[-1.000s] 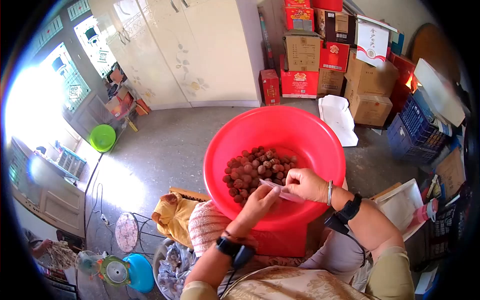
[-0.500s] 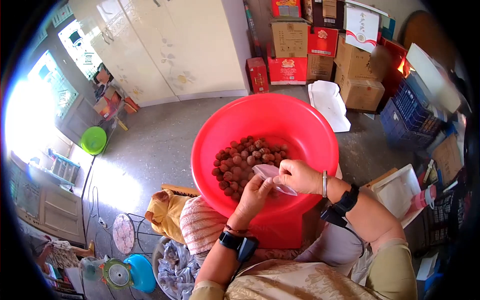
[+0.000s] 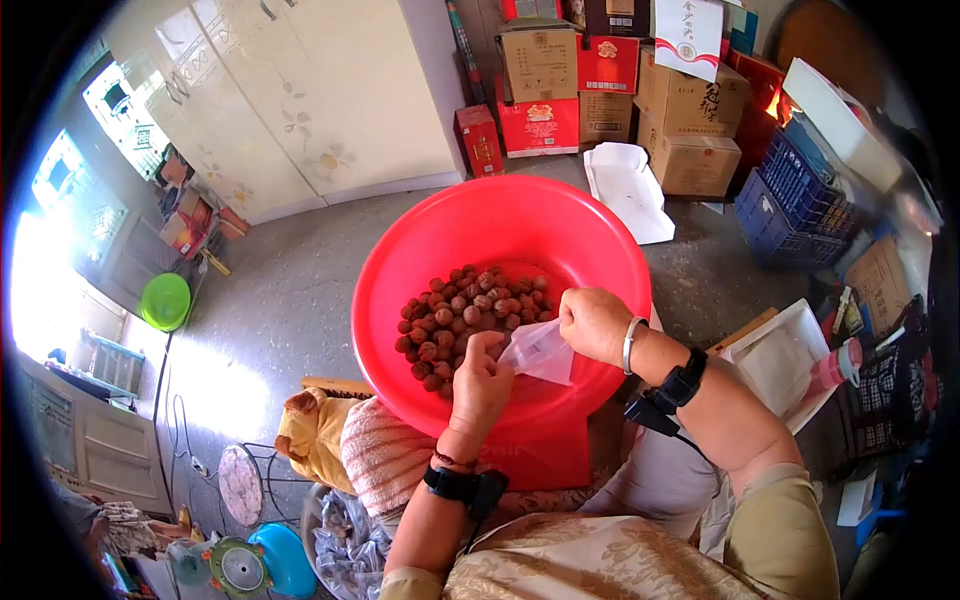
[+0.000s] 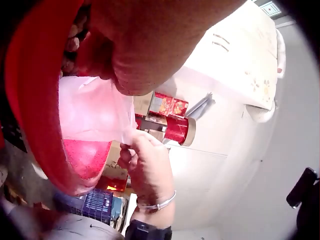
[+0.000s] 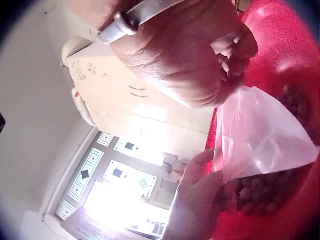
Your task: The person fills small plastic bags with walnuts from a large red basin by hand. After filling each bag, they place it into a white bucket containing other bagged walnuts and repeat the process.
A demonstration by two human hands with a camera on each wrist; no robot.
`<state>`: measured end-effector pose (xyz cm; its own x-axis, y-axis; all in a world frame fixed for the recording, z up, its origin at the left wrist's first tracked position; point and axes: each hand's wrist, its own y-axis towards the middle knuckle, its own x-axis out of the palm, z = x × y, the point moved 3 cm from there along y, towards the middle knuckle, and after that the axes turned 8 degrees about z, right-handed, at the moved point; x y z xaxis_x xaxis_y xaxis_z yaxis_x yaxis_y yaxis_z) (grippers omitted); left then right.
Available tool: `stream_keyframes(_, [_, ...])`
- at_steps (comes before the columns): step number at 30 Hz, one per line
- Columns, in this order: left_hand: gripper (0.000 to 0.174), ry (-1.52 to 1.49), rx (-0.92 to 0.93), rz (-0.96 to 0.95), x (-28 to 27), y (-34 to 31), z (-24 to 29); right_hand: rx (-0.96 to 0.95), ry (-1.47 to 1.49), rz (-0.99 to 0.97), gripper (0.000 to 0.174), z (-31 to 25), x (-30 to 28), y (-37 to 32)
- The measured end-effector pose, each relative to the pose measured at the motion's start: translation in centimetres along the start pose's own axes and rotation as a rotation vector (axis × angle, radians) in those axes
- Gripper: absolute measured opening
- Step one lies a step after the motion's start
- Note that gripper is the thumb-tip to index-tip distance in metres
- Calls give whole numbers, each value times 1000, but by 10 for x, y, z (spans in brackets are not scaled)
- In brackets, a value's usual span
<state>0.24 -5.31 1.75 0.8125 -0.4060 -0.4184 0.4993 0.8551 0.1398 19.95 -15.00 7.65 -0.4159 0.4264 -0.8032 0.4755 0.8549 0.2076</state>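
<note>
A small clear plastic bag (image 3: 540,352) is stretched between my two hands over a big red basin (image 3: 490,218). My left hand (image 3: 480,388) pinches one edge of it with thumb and fingers. My right hand (image 3: 598,326) pinches the opposite edge; a silver bangle circles that wrist. In the right wrist view the bag (image 5: 265,132) hangs thin and see-through, with nothing showing inside. Below, a heap of brown, round, rough-shelled walnuts (image 3: 458,308) lies on the basin's floor, partly hidden by the left hand and the bag.
A striped pink towel (image 3: 392,450) and a yellow cloth (image 3: 318,432) lie left of the basin. A tub of plastic bags (image 3: 350,540) stands nearer. To the right are a white foam box (image 3: 775,360) and blue crates (image 3: 795,210); stacked cartons (image 3: 695,120) stand behind.
The plastic bag, narrow and folded a second ago, is now spread wide as my hands moved apart. The head view has shifted, so the basin appears further left.
</note>
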Motion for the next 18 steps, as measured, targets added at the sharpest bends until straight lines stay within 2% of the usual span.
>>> stream_keyframes(1, [32, 39, 60, -19, 1, -1, 2, 23, -134, -34, 17, 0, -3, 0])
stream_keyframes(2, [32, 80, 118, -38, 3, -3, 5, 28, -133, -37, 17, -2, -5, 0])
stream_keyframes(5, [35, 214, 126, -46, 10, -3, 1, 58, -130, -18, 18, -1, -10, 6])
stream_keyframes(8, [40, 139, 161, -32, 16, -3, -7, -36, -4, -83, 15, 7, -6, 9])
stream_keyframes(10, [43, 125, 114, -82, 20, -1, -14, 14, 268, -143, 25, 6, -5, 8])
stream_keyframes(11, [45, 107, 63, -132, 21, -1, -17, 3, 279, -151, 25, 6, 0, 10])
stream_keyframes(13, [47, 106, 150, -156, 22, -1, -18, 11, 295, -131, 39, 12, 9, 13])
stream_keyframes(15, [47, 104, 147, -184, 23, -1, -20, 32, 271, -146, 35, 8, 8, 13])
stream_keyframes(18, [47, 171, 154, -244, 29, 1, -28, 43, 50, -144, 24, 5, 8, 10])
